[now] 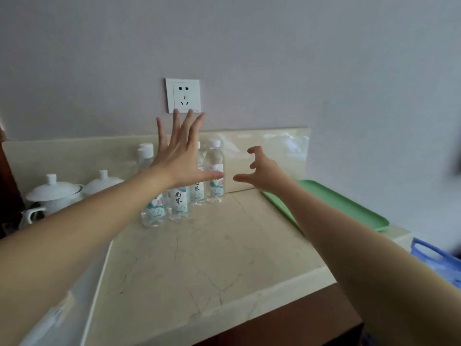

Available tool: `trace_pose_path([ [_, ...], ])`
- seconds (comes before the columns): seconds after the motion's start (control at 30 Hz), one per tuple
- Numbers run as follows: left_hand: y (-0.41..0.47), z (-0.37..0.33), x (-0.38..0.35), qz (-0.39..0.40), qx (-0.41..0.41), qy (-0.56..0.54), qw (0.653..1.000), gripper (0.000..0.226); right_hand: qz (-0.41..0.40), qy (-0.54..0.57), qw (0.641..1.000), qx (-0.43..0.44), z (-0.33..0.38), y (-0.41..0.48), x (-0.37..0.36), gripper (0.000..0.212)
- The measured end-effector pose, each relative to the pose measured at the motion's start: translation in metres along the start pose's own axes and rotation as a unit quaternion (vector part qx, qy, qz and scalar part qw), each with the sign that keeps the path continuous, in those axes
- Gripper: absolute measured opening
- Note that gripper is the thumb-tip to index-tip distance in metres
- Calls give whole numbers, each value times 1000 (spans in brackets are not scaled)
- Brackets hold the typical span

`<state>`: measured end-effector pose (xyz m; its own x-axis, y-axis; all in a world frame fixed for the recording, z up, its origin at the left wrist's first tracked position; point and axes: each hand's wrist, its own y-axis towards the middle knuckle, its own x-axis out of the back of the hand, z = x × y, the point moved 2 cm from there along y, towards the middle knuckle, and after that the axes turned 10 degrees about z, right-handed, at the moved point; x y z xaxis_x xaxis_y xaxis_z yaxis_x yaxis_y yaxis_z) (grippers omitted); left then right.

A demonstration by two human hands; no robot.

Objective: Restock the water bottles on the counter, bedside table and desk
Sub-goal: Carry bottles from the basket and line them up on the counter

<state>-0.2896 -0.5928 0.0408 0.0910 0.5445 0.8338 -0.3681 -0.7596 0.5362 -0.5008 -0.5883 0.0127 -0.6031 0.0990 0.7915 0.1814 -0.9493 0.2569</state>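
the water bottles (178, 199) stood upright in a cluster on the tabletop (224, 258), partly behind the left hand (179, 156) and just left of the right hand (264, 171). the left hand hovered in front of them, fingers straight and spread, holding nothing. the right hand hung near the rightmost bottle, fingers half bent and apart, gripping nothing. a green tray (349, 208) lay right of the right hand. white lidded cups (53, 193) stood left of the left forearm. a wall socket (182, 95) sat above the left fingertips.
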Motion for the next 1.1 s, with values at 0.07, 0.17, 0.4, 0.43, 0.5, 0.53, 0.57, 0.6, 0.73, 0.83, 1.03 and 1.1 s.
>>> trace_pose_path([
  [0.07, 14, -29, -1, 4, -36, -16, 999, 132, -9, -15, 1000, -12, -14, -9, 14, 82],
  [0.17, 34, -76, -8, 11, -81, -62, 995, 128, -21, -48, 998, -40, -42, -26, 40, 82],
  [0.4, 75, -192, -38, 70, -145, -124, 979, 128, -60, -95, 986, -122, -128, -80, 112, 90],
  [0.43, 81, -210, -42, 81, -152, -137, 975, 128, -67, -97, 984, -133, -142, -91, 124, 91],
  [0.5, 91, -244, -46, 96, -164, -157, 969, 125, -76, -99, 980, -155, -168, -110, 147, 92],
  [0.53, 97, -264, -47, 102, -171, -170, 965, 124, -82, -100, 977, -167, -182, -121, 159, 92],
  [0.57, 102, -283, -49, 109, -178, -183, 961, 123, -89, -103, 975, -178, -195, -132, 170, 93],
  [0.6, 107, -304, -49, 115, -186, -191, 957, 122, -95, -105, 972, -190, -208, -143, 182, 93],
  [0.73, 119, -385, -49, 123, -222, -197, 947, 121, -119, -108, 960, -228, -254, -189, 223, 91],
  [0.83, 124, -443, -51, 126, -247, -185, 943, 120, -129, -116, 951, -254, -284, -224, 250, 89],
  [1.03, 130, -543, -56, 130, -281, -186, 932, 119, -151, -128, 932, -304, -338, -287, 298, 89],
  [1.1, 130, -574, -59, 154, -299, -202, 920, 119, -160, -128, 926, -317, -354, -309, 312, 90],
])
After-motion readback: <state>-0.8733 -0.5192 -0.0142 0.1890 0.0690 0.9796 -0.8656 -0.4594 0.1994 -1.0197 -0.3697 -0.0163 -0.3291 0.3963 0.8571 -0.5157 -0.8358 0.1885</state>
